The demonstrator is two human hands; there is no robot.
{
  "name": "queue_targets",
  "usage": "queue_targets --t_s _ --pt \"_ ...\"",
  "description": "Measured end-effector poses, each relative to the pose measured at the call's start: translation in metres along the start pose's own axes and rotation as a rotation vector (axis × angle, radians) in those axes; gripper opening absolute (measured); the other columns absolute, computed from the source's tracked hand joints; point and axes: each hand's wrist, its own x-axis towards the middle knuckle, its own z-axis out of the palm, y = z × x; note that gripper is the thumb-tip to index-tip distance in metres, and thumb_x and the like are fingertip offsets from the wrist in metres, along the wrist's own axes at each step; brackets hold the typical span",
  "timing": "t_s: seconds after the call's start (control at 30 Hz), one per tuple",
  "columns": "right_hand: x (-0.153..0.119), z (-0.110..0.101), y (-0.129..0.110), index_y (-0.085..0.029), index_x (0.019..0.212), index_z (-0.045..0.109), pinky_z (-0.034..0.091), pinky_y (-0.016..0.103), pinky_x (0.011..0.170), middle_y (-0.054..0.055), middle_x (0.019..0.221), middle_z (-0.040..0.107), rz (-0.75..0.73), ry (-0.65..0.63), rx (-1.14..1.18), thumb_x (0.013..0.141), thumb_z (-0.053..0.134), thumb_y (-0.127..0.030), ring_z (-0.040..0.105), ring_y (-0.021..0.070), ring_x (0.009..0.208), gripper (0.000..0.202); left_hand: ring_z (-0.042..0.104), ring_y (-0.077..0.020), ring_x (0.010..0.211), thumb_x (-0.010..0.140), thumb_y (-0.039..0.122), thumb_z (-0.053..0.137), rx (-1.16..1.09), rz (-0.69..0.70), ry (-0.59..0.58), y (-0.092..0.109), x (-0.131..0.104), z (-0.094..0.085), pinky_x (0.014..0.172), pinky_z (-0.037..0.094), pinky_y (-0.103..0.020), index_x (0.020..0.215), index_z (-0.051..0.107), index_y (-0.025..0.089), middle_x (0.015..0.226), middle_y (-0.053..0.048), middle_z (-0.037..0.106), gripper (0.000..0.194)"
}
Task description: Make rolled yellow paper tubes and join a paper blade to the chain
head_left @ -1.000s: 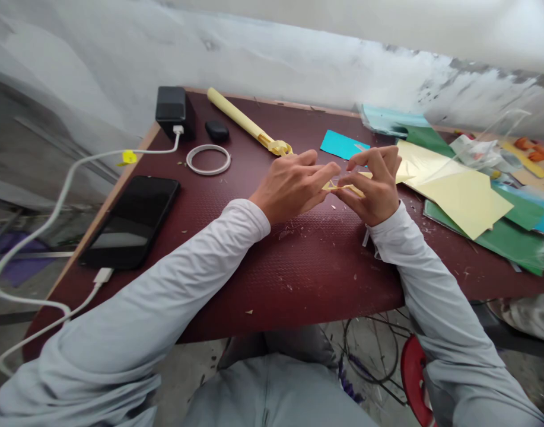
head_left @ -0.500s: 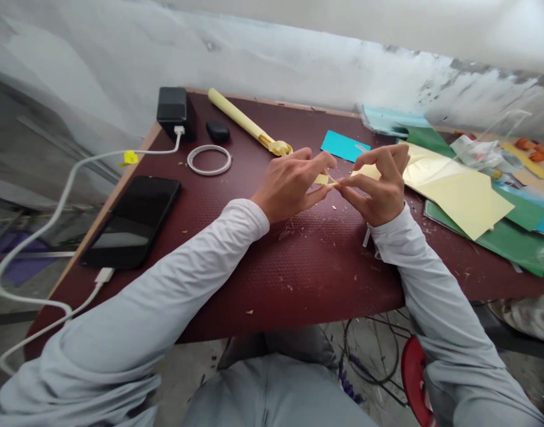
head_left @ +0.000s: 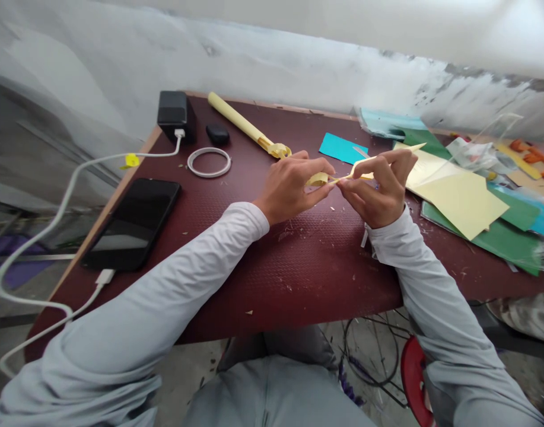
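Left hand (head_left: 288,186) and right hand (head_left: 381,191) are pinching a yellow paper strip (head_left: 317,178) between them, seemingly shaping it, the next move demanding steadiness.

Between your two hands you hold a thin strip of pale yellow paper (head_left: 357,169), raised above the tabletop and pinched narrow where your fingertips nearly meet. On your left side it bends into a small curved loop, partly hidden by your fingers; on your right side it widens and slants upward behind your fingers, what looks like its pointed tip showing just past your knuckles.
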Motion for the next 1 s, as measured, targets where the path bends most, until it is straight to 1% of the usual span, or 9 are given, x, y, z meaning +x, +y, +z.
queue_targets --t_s 0.07,0.13,0.27,0.37,0.43,0.53,0.7,0.8,1.0 --pt "0.000 0.001 0.000 -0.028 0.078 0.073 0.040 0.059 0.100 0.004 0.095 0.074 -0.044 0.037 -0.012 0.096 0.065 -0.048 0.060 0.0297 0.102 0.028 0.064 -0.0226 0.091 0.100 0.043 0.060 -0.019 -0.008 0.006 0.001 0.000 0.000 0.083 0.049 -0.037 0.108 0.073 0.024 0.092 -0.005 0.073 0.024" --pt "-0.001 0.002 0.001 -0.030 0.081 0.073 0.040 0.058 0.100 0.003 0.096 0.074 -0.058 0.034 -0.006 0.097 0.065 -0.045 0.060 0.0292 0.102 0.023 0.063 -0.0221 0.089 0.100 0.044 0.060 -0.031 -0.024 0.012 0.002 0.000 0.001 0.083 0.049 -0.037 0.107 0.074 0.023 0.091 -0.005 0.072 0.025" --pt "-0.007 0.005 0.008 -0.032 0.097 0.075 0.035 0.065 0.107 0.006 0.108 0.070 0.004 -0.036 0.042 0.099 0.059 -0.054 0.058 0.0349 0.118 0.027 0.063 -0.0220 0.087 0.099 0.044 0.061 -0.032 -0.080 0.048 -0.001 -0.001 0.003 0.085 0.050 -0.038 0.106 0.073 0.023 0.091 -0.005 0.071 0.025" --pt "-0.010 0.008 0.012 -0.031 0.104 0.073 0.037 0.064 0.106 0.007 0.115 0.066 0.010 -0.019 0.093 0.100 0.057 -0.056 0.054 0.0353 0.123 0.030 0.062 -0.0229 0.089 0.099 0.043 0.061 -0.014 -0.114 0.091 -0.008 0.000 0.005 0.087 0.050 -0.039 0.105 0.071 0.023 0.091 -0.005 0.071 0.024" --pt "-0.009 0.009 0.012 -0.031 0.107 0.071 0.040 0.061 0.104 0.007 0.116 0.063 0.010 -0.007 0.129 0.101 0.055 -0.054 0.054 0.0333 0.120 0.029 0.062 -0.0238 0.091 0.099 0.042 0.061 0.014 -0.129 0.097 -0.011 0.000 0.005 0.088 0.049 -0.040 0.107 0.071 0.022 0.092 -0.006 0.070 0.023" --pt "-0.006 0.009 0.011 -0.028 0.106 0.067 0.043 0.058 0.100 0.007 0.111 0.060 0.003 -0.001 0.160 0.104 0.052 -0.050 0.056 0.0294 0.112 0.027 0.062 -0.0249 0.094 0.099 0.041 0.061 0.061 -0.145 0.078 -0.013 0.000 0.005 0.090 0.049 -0.041 0.111 0.070 0.021 0.096 -0.007 0.070 0.025" --pt "-0.004 0.008 0.009 -0.027 0.107 0.063 0.047 0.054 0.098 0.007 0.109 0.057 0.045 -0.006 0.174 0.107 0.045 -0.047 0.056 0.0276 0.110 0.027 0.062 -0.0259 0.097 0.097 0.038 0.063 0.090 -0.093 0.097 -0.007 -0.001 0.002 0.089 0.049 -0.040 0.110 0.072 0.021 0.097 -0.007 0.071 0.022" --pt "-0.004 0.009 0.010 -0.028 0.105 0.063 0.048 0.053 0.096 0.006 0.107 0.058 0.047 0.013 0.198 0.106 0.045 -0.048 0.057 0.0276 0.109 0.027 0.062 -0.0263 0.100 0.098 0.036 0.063 0.123 -0.041 0.115 -0.006 -0.002 0.001 0.087 0.050 -0.039 0.109 0.072 0.021 0.097 -0.007 0.073 0.021" --pt "-0.004 0.006 0.010 -0.024 0.091 0.064 0.049 0.058 0.095 0.008 0.098 0.061 0.051 -0.016 0.168 0.105 0.042 -0.057 0.060 0.0306 0.107 0.042 0.063 -0.0272 0.103 0.100 0.033 0.061 0.186 0.057 0.081 -0.005 -0.003 0.002 0.088 0.050 -0.040 0.109 0.071 0.021 0.101 -0.007 0.075 0.019"
